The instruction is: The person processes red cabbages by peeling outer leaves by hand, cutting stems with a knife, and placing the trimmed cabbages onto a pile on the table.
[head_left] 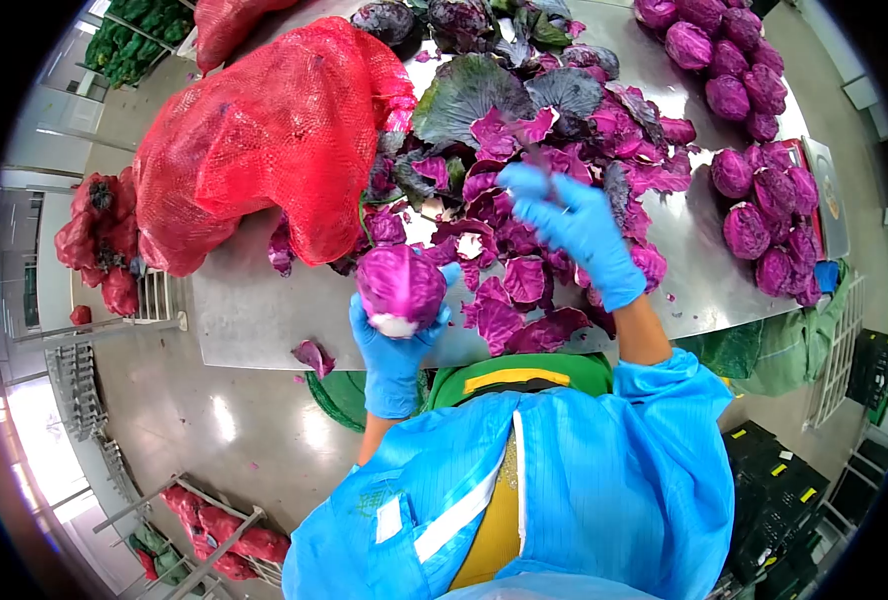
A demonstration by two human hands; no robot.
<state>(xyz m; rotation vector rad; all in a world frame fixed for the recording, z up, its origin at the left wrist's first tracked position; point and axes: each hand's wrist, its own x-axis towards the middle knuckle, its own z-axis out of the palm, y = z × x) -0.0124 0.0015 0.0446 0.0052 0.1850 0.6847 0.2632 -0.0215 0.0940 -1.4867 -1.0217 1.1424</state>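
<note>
A trimmed red cabbage (401,285) rests in my left hand (392,365), whose gloved fingers wrap round it from below. Its pale cut stem end faces toward me. To the right, over the leaf pile, my right hand (582,238) is closed round a knife (536,155); the dark blade is smeared by motion and points away from me. Loose purple cabbage leaves (499,315) and bits of pale stem lie beneath and between my hands. Large dark outer leaves (469,100) cover the pile's far side.
A bulging red mesh sack (264,150) stands on the left of the steel table (254,320). Peeled cabbages (769,210) are heaped at the right, with more (724,60) at the far right. Black crates (774,495) stand on the floor at the lower right.
</note>
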